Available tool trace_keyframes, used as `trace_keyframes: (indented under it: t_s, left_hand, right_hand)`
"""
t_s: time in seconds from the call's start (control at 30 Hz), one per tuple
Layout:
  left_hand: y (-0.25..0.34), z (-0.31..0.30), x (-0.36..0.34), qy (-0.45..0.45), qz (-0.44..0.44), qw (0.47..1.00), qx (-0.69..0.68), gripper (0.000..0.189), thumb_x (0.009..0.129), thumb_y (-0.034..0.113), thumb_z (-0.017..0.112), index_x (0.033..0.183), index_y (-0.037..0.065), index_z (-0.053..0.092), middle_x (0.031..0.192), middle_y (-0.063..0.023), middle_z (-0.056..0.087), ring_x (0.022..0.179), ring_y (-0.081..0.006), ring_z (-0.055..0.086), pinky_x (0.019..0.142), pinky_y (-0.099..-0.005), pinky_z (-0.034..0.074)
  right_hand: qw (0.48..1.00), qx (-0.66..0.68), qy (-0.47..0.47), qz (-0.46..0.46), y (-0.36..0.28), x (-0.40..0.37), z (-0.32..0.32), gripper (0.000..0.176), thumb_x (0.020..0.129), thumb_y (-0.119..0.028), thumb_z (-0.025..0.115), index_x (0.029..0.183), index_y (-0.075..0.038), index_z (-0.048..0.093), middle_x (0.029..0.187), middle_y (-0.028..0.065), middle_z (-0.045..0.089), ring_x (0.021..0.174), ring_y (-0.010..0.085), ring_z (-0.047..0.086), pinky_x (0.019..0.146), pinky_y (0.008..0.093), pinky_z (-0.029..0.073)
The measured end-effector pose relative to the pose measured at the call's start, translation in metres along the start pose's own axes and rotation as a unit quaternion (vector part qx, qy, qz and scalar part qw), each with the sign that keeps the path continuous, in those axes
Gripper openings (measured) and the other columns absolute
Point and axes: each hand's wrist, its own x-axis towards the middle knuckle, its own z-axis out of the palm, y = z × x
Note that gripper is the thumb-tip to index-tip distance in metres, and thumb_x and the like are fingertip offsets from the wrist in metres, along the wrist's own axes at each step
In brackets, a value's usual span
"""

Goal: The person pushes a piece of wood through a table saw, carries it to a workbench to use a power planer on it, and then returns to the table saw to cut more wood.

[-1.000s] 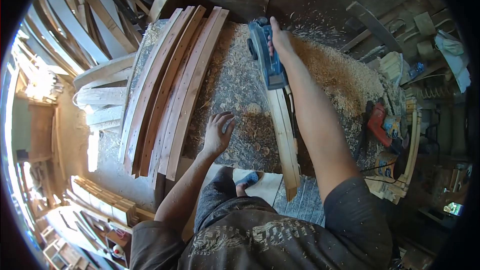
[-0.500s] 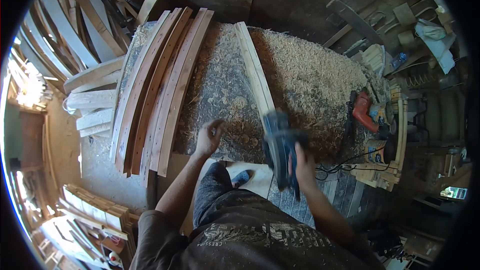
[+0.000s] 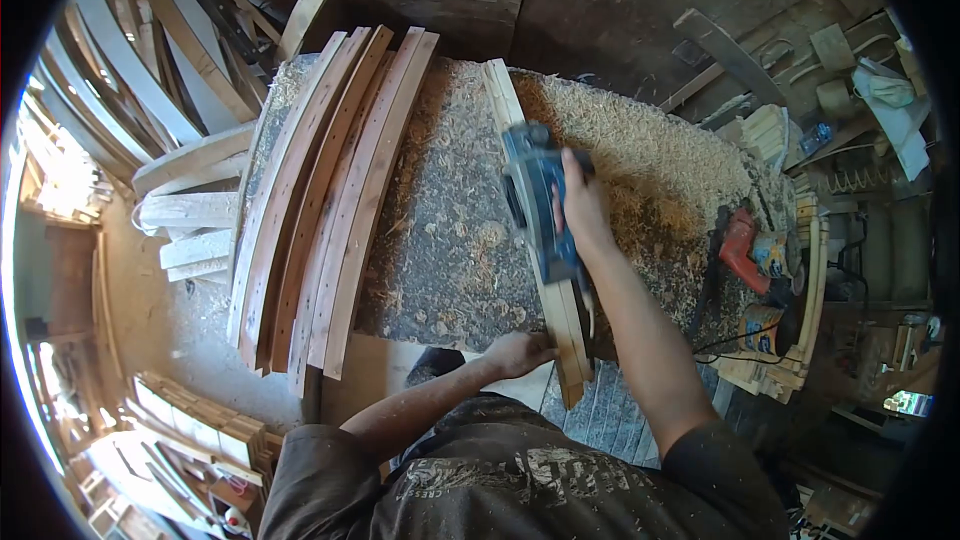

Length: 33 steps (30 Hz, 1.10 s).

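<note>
Board [image 3: 562, 318] partly hidden by planer [image 3: 534, 198], planer by right hand [image 3: 586, 212]

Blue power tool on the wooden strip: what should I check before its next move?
1. Right hand on blue power tool: ok.
2. Blue power tool lined up over wooden strip: ok.
3. Left hand away from blue power tool: ok, at strip's near end.
4. Red power tool clear of wooden strip: ok, apart.
5. Bench free of shavings: not ok.
6. Blue power tool running: cannot tell.
</note>
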Motion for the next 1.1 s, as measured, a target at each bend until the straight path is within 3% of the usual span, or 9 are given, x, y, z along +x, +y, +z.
trace_keyframes:
  t_s: [0.33, 0.43, 0.47, 0.53, 0.57, 0.73, 0.87, 0.93, 1.1]
  left_hand:
    - [-0.018, 0.015, 0.026, -0.01, 0.024, 0.999, 0.023, 0.043, 0.089, 0.048, 0.056, 0.103, 0.008, 0.064, 0.095, -0.0161, 0.068, 0.089, -0.0365, 0.065, 0.077, -0.0453, 0.05]
    - [-0.038, -0.015, 0.007, 0.009, 0.054, 0.996, -0.073, 0.03, 0.089, 0.033, 0.061, 0.106, 0.01, 0.068, 0.103, -0.0099, 0.069, 0.092, -0.0277, 0.066, 0.08, -0.0363, 0.051]
    - [-0.074, -0.02, 0.013, 0.044, 0.128, 0.987, -0.091, 0.028, 0.088, 0.029, 0.061, 0.106, 0.009, 0.068, 0.102, -0.0086, 0.069, 0.089, -0.0213, 0.067, 0.081, -0.0338, 0.051]
    - [-0.064, -0.057, -0.007, 0.174, -0.028, 0.984, -0.038, 0.024, 0.089, 0.025, 0.06, 0.104, 0.008, 0.069, 0.094, -0.0096, 0.071, 0.083, -0.0175, 0.067, 0.075, -0.0333, 0.051]
    - [-0.076, -0.072, -0.007, 0.222, -0.02, 0.973, -0.058, 0.03, 0.089, 0.032, 0.057, 0.103, 0.007, 0.066, 0.092, -0.0176, 0.068, 0.086, -0.0314, 0.067, 0.074, -0.0389, 0.052]
    - [-0.04, -0.136, 0.014, 0.416, -0.015, 0.909, -0.015, 0.034, 0.088, 0.029, 0.055, 0.104, 0.002, 0.066, 0.094, -0.0198, 0.068, 0.092, -0.0358, 0.065, 0.08, -0.0406, 0.05]
    - [-0.005, -0.15, 0.059, 0.411, 0.041, 0.909, 0.061, 0.035, 0.09, 0.027, 0.049, 0.116, 0.006, 0.062, 0.116, -0.0157, 0.063, 0.107, -0.0355, 0.059, 0.091, -0.0414, 0.046]
    - [-0.002, -0.145, 0.088, 0.411, 0.103, 0.87, 0.25, 0.039, 0.092, 0.028, 0.046, 0.125, 0.01, 0.056, 0.138, -0.0097, 0.05, 0.122, -0.037, 0.047, 0.1, -0.0457, 0.04]
    - [0.023, -0.133, 0.101, 0.366, 0.034, 0.863, 0.347, 0.039, 0.094, 0.028, 0.043, 0.129, 0.014, 0.053, 0.144, -0.0034, 0.043, 0.129, -0.0369, 0.039, 0.101, -0.0563, 0.032]
  right_hand:
    - [0.998, 0.015, -0.041, -0.047, -0.097, 0.186, 0.072, 0.064, 0.09, -0.063, 0.041, 0.071, -0.003, 0.053, 0.055, 0.0054, 0.051, 0.039, 0.0164, 0.05, 0.038, 0.0324, 0.041]
    - [0.998, 0.031, -0.041, -0.031, -0.084, 0.17, 0.064, 0.062, 0.091, -0.062, 0.04, 0.071, -0.004, 0.052, 0.055, 0.005, 0.05, 0.039, 0.0161, 0.049, 0.039, 0.0318, 0.041]
    - [0.999, 0.027, -0.035, -0.021, -0.076, 0.159, 0.058, 0.062, 0.091, -0.062, 0.04, 0.071, -0.004, 0.052, 0.055, 0.005, 0.05, 0.039, 0.0161, 0.049, 0.039, 0.0318, 0.041]
    - [0.996, 0.062, -0.066, 0.015, -0.054, 0.127, 0.043, 0.061, 0.093, -0.057, 0.038, 0.066, -0.004, 0.05, 0.052, 0.006, 0.05, 0.041, 0.0168, 0.051, 0.038, 0.0327, 0.041]
    - [0.994, 0.074, -0.081, 0.008, -0.039, 0.108, 0.033, 0.06, 0.093, -0.057, 0.039, 0.066, -0.005, 0.049, 0.051, 0.0052, 0.048, 0.039, 0.0177, 0.049, 0.037, 0.0321, 0.04]
    - [0.995, 0.051, -0.067, 0.046, 0.02, -0.011, -0.015, 0.059, 0.09, -0.062, 0.042, 0.072, -0.007, 0.052, 0.051, 0.0024, 0.048, 0.037, 0.0141, 0.046, 0.037, 0.0286, 0.038]
    - [0.997, 0.061, -0.048, 0.029, 0.07, -0.1, -0.053, 0.058, 0.095, -0.053, 0.042, 0.069, -0.002, 0.053, 0.049, 0.0047, 0.048, 0.034, 0.0162, 0.046, 0.034, 0.0307, 0.036]
    - [0.997, 0.052, -0.061, 0.023, 0.091, -0.144, -0.072, 0.056, 0.094, -0.054, 0.043, 0.07, -0.005, 0.053, 0.05, 0.0034, 0.049, 0.037, 0.014, 0.046, 0.038, 0.029, 0.037]
    - [0.997, 0.043, -0.018, 0.057, 0.146, -0.246, -0.11, 0.052, 0.099, -0.044, 0.041, 0.073, -0.002, 0.056, 0.051, 0.003, 0.049, 0.04, 0.0116, 0.046, 0.042, 0.0269, 0.035]
